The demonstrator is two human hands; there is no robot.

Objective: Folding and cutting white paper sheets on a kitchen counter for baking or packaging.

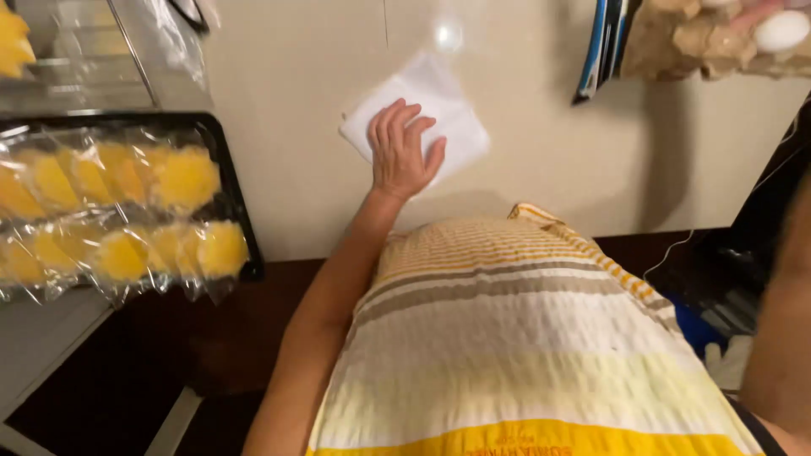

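We look down at our left hand [403, 152], which lies flat with fingers spread and slightly curled on a folded white cloth [418, 114] on the pale bench [541, 152]. The hand is not clenched and grips nothing; the palm and fingers press on the near part of the cloth, and most of the cloth shows beyond the fingertips and to either side of the hand. The cloth looks light, soft and limp, likely to bunch or slide on the smooth bench under pressure, so we judge it best handled with a flat palm on its middle, or pinched at a folded edge to lift it. It seems in no way fragile. Our right arm [781, 338] shows only as a blur at the far right edge, well apart from the left hand, and we cannot see that hand at all. Far to the left of the hand sits a black tray [230, 203] of yellow pieces wrapped in clear plastic. Beyond and to the right of the hand, a cardboard egg carton [684, 38] holds a white egg [781, 31]. A striped cloth in yellow and white covers our front, below the hand.
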